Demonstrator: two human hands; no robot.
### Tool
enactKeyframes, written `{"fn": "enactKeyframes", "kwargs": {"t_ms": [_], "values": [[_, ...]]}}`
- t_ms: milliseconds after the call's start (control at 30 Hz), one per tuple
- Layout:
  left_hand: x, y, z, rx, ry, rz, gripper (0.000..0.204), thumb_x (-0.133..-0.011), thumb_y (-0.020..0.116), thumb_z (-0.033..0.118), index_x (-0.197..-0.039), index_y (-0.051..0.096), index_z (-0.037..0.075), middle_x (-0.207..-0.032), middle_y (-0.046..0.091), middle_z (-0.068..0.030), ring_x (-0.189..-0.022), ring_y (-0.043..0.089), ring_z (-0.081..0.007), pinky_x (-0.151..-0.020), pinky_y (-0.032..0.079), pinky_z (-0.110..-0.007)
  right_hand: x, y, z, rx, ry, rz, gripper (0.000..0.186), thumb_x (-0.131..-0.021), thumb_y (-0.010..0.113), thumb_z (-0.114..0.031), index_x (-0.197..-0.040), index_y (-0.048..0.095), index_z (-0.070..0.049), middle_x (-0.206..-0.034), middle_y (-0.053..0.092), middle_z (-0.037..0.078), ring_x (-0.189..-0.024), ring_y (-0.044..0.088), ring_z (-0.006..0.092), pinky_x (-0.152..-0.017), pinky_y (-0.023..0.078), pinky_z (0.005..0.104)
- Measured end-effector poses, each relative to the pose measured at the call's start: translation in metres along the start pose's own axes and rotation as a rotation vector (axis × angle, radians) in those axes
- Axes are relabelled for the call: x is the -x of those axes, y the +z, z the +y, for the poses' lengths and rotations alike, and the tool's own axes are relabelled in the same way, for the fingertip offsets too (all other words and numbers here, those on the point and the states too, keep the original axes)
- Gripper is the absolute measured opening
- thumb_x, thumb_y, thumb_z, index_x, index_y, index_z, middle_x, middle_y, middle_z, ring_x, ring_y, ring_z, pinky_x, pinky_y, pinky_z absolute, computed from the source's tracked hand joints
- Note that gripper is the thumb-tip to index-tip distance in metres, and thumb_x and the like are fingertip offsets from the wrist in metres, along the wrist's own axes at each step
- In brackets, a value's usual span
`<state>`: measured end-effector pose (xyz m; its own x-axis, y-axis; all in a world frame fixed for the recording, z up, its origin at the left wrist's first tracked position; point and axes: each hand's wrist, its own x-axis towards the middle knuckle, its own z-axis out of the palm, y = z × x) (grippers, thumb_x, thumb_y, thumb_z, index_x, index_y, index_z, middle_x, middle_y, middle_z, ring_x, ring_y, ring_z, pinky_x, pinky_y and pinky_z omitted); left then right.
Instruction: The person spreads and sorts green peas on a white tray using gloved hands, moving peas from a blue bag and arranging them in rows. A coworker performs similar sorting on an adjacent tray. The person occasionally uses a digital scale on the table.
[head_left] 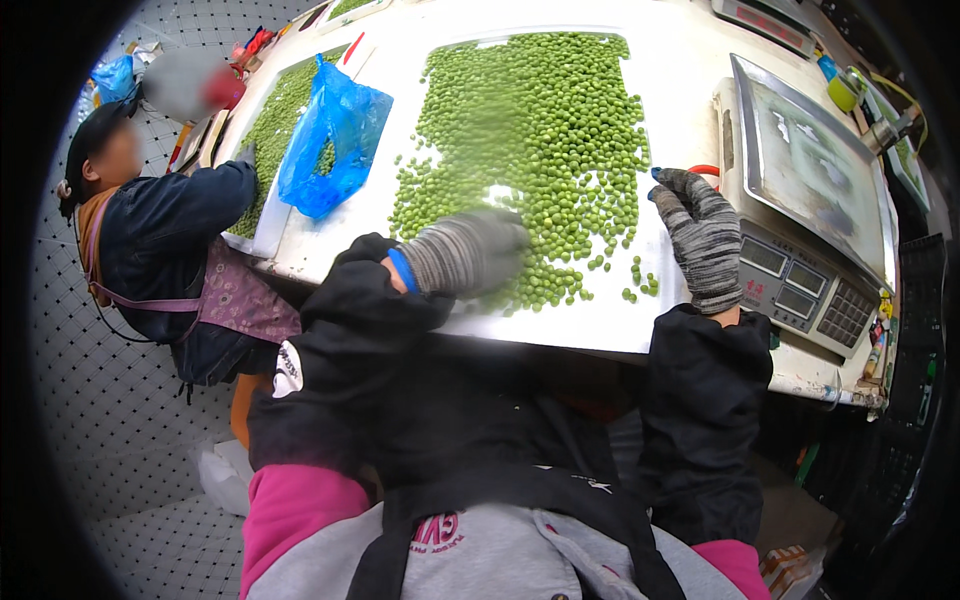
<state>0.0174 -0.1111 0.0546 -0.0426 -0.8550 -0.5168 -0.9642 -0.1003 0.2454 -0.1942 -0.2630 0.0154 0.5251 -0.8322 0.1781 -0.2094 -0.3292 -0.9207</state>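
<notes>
Many green peas (580, 130) lie spread over a white tray (600, 325) in front of me, thinner toward its near side. My left hand (465, 252), in a grey striped knit glove with a blue cuff, is over the near left part of the peas. Motion smears its fingers, so their pose is unclear. At the tray's right edge is my right hand (700, 240), gloved alike with blue fingertips. Its thumb and a finger come close together in a pinch; anything between them is too small to make out. A few loose peas lie left of it.
A digital scale (800, 270) with a metal plate stands close on the right. Left of my tray, a blue plastic bag (335, 140) overlaps another pea tray (270, 125), where a co-worker's gloved hand (247, 155) works. A second scale (765, 25) sits farther back.
</notes>
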Motion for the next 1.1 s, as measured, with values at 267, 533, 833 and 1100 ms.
{"fn": "enactKeyframes", "kwargs": {"t_ms": [267, 533, 833, 1100], "values": [[-0.049, 0.014, -0.004, -0.006, 0.265, 0.584, 0.04, -0.082, 0.058, 0.016, -0.119, 0.051, 0.005, -0.126, 0.046, -0.0202, -0.112, 0.047, -0.0373, -0.095, 0.039, -0.04, -0.001, 0.001, 0.013, 0.09, -0.137, -0.05, 0.018, -0.08, 0.064, -0.015, -0.092, 0.065, -0.002, -0.084, 0.065, 0.012, -0.076, 0.062, 0.0249, -0.072, 0.049, 0.0315], [-0.031, 0.011, 0.02, -0.269, 0.386, 0.231, 0.035, -0.084, 0.056, 0.029, -0.11, 0.058, 0.007, -0.121, 0.05, -0.0167, -0.111, 0.047, -0.0327, -0.095, 0.037, -0.04, -0.003, 0.0, 0.024, 0.217, -0.186, -0.057, 0.017, -0.079, 0.063, -0.018, -0.088, 0.066, -0.004, -0.085, 0.065, 0.013, -0.079, 0.061, 0.0288, -0.073, 0.048, 0.0347], [-0.061, -0.001, 0.042, 0.051, 0.187, 0.467, 0.024, -0.079, 0.062, 0.02, -0.097, 0.063, 0.004, -0.099, 0.059, -0.0152, -0.093, 0.057, -0.0309, -0.082, 0.046, -0.038, -0.004, -0.003, 0.022, 0.234, -0.176, -0.017, 0.018, -0.079, 0.064, -0.016, -0.093, 0.066, -0.004, -0.088, 0.066, 0.013, -0.081, 0.063, 0.0251, -0.075, 0.049, 0.0324], [-0.15, -0.005, 0.048, -0.106, -0.232, -0.103, 0.019, -0.074, 0.062, 0.018, -0.09, 0.068, 0.009, -0.093, 0.065, -0.013, -0.085, 0.062, -0.0349, -0.077, 0.051, -0.041, -0.003, -0.011, 0.015, 0.279, -0.141, 0.008, 0.02, -0.08, 0.065, -0.016, -0.094, 0.066, -0.003, -0.086, 0.066, 0.013, -0.08, 0.064, 0.0232, -0.075, 0.05, 0.0303]]}}
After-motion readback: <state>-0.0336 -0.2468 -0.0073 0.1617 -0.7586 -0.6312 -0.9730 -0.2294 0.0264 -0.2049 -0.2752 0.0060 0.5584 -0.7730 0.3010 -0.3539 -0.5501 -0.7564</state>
